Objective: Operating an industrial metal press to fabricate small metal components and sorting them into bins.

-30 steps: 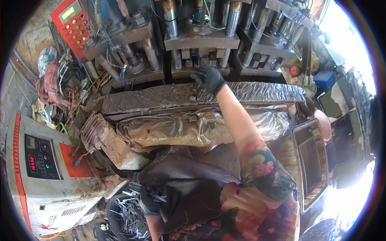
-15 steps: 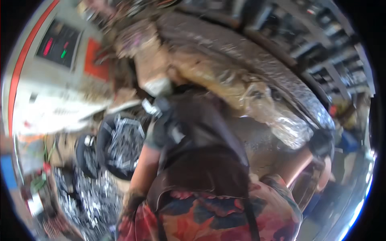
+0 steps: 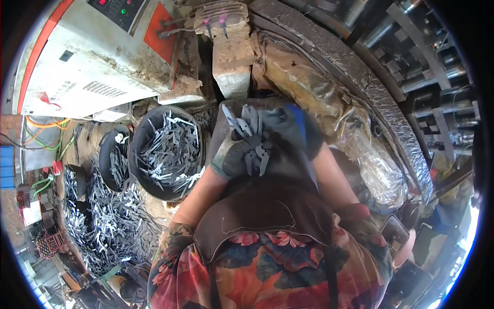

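Clamped on slim grey metal pieces [image 3: 253,122], the dark-gloved left hand [image 3: 231,156] apparently bunches them; the next move needs steadiness. Dark-gloved right hand [image 3: 287,126], just right: grip blurred, unclear.

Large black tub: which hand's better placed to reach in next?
Left, probably. The left hand is nearer the tub, though it grips metal pieces. The right hand is farther off, beyond them.
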`<state>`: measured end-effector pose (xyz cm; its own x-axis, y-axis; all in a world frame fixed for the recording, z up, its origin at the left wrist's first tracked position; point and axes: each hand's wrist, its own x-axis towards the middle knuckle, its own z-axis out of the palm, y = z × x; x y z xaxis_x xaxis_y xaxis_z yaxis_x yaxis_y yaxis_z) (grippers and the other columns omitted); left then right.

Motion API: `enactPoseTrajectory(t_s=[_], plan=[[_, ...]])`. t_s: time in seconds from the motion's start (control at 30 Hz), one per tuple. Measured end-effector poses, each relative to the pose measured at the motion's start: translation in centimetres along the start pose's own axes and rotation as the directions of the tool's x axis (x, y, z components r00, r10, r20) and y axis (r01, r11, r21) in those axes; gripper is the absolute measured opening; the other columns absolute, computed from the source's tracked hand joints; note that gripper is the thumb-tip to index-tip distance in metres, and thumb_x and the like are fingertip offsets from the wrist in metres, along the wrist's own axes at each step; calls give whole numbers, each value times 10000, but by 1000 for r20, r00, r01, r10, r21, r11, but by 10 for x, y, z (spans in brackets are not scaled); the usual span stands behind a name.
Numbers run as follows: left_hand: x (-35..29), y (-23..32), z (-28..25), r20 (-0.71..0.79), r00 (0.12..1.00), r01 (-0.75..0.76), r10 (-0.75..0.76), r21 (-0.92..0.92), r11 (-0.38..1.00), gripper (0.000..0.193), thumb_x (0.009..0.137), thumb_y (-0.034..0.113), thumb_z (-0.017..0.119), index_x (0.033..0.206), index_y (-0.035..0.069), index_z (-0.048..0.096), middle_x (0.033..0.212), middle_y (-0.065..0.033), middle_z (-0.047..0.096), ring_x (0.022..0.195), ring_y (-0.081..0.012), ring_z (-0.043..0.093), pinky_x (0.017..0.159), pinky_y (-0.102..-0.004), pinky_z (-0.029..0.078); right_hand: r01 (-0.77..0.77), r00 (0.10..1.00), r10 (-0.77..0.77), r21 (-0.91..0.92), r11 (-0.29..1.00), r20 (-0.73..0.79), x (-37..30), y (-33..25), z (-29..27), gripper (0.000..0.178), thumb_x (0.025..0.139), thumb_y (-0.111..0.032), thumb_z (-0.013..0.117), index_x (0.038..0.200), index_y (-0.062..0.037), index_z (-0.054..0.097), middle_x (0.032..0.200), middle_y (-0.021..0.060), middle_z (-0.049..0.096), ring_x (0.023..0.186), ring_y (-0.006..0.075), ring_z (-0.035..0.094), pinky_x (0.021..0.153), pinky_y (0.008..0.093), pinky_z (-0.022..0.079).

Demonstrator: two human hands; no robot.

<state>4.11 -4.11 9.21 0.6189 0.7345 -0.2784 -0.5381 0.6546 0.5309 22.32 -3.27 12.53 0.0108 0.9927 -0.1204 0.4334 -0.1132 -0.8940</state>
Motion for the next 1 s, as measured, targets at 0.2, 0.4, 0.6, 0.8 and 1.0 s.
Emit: enactPoseTrajectory(t_s=[0.2, 0.4, 0.6, 0.8, 1.0], plan=[[-2, 1, -10, -40, 998, 44, -42, 38, 998, 309, 891, 6, 552, 1188, 88, 521, 1035, -71, 619, 879, -198, 629, 714, -302, 523, 356, 934, -350, 264, 896, -72, 25, 21, 29, 289, 895, -266, 609, 1005, -8, 679, 853, 98, 702, 730, 136, 646, 643, 287, 504], [6, -4, -48, -118, 974, -216, 196, -189, 958, 380, 903, -3, 526, 1255, 136, 493, 1055, -74, 589, 943, -204, 603, 811, -333, 521, -76, 996, 78, 716, 694, 30, 37, 25, -8, 290, 947, -247, 539, 1016, 7, 661, 876, 84, 693, 675, 47, 596, 555, 190, 439], [6, -7, -69, -228, 966, -176, 120, -244, 954, 353, 897, -24, 528, 1204, 148, 509, 945, -72, 596, 825, -190, 601, 699, -312, 530, -195, 980, 55, 873, 448, 191, 62, 5, 27, 287, 977, -218, 466, 1112, -1, 597, 932, 23, 627, 793, 90, 590, 628, 196, 432], [5, -5, -82, -137, 982, -153, 129, -189, 970, 244, 916, 12, 511, 1136, 115, 542, 952, -57, 594, 833, -200, 596, 722, -341, 522, -9, 997, -77, 960, 279, 32, 137, 38, 53, 302, 994, -193, 430, 1198, 5, 532, 1003, 33, 602, 889, 107, 568, 668, 198, 428], [2, -2, -81, -156, 972, -198, 174, -154, 968, 257, 921, 20, 505, 1164, 97, 531, 992, -63, 589, 886, -198, 594, 777, -337, 518, -99, 988, 143, 967, 234, 66, 163, 26, 64, 275, 991, -218, 452, 1117, -8, 577, 996, 79, 664, 828, 151, 624, 640, 257, 462]])
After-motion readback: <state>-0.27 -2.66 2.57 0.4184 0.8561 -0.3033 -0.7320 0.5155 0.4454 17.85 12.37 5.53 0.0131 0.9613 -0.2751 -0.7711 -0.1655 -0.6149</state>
